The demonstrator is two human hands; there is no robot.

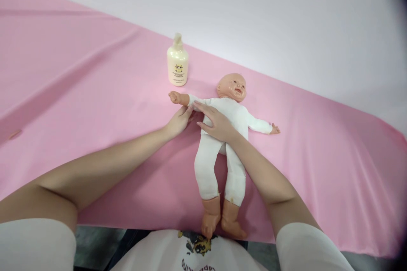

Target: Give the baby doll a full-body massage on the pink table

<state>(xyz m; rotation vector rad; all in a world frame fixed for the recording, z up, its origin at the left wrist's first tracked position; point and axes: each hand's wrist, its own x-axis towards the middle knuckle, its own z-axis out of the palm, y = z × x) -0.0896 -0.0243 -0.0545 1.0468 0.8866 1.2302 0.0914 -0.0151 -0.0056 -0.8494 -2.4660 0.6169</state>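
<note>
While both hands lay flat, fingers spread, left hand [179, 121] and right hand [216, 123] stroked the doll [230, 114] shoulder; next calls for light pressure

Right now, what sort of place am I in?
Probably a baby-care practice station: a baby doll lies on a pink sheet, with a pump bottle of lotion standing beside it.

A baby doll [227, 135] in a white bodysuit lay face up on a pink sheet [79, 93]. The left hand [179, 120] touched its outstretched arm, while the right hand [214, 123] rested flat on its torso. A cream lotion bottle [177, 61] stood upright near the doll's head.
</note>
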